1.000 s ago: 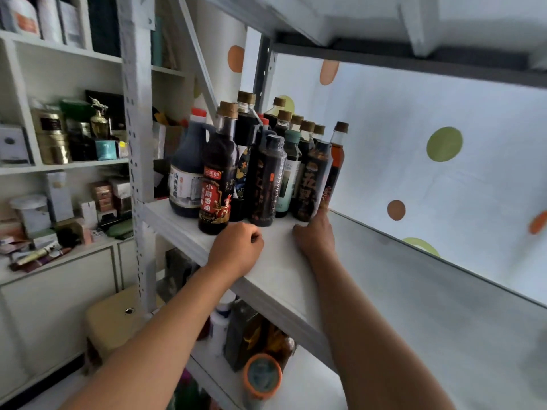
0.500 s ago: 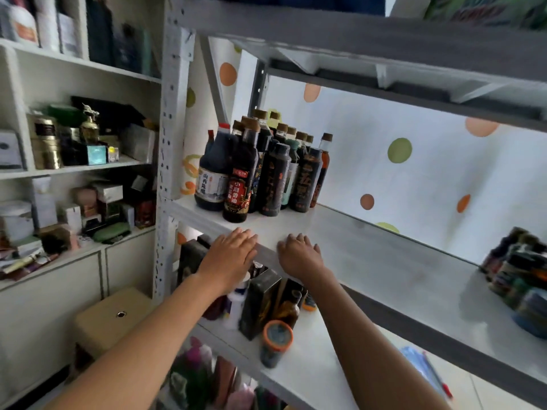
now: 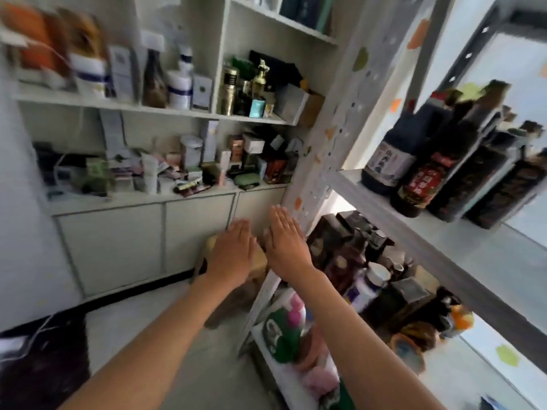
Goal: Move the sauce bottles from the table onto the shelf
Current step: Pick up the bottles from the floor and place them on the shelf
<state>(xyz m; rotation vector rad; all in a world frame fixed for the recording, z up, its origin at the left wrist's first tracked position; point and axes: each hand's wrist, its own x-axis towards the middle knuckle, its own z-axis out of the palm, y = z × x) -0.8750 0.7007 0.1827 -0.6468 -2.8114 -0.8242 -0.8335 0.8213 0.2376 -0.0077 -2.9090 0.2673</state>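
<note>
Now I see left hand (image 3: 233,250) and right hand (image 3: 285,242) flat, fingers straight, holding nothing; four dark sauce bottles (image 3: 420,184) countable on shelf (image 3: 444,232), labels blurred, unreadable.

Both bare forearms reach out forward from the bottom of the view, pretty much parallel, and the hands end up just beside each other in mid-air. The left hand (image 3: 231,251) is flat, palm down, fingers straight and held together. The right hand (image 3: 285,239) is the same deal, flat with fingers straight and pointing away, sitting a bit higher and further forward, holding nothing.
</note>
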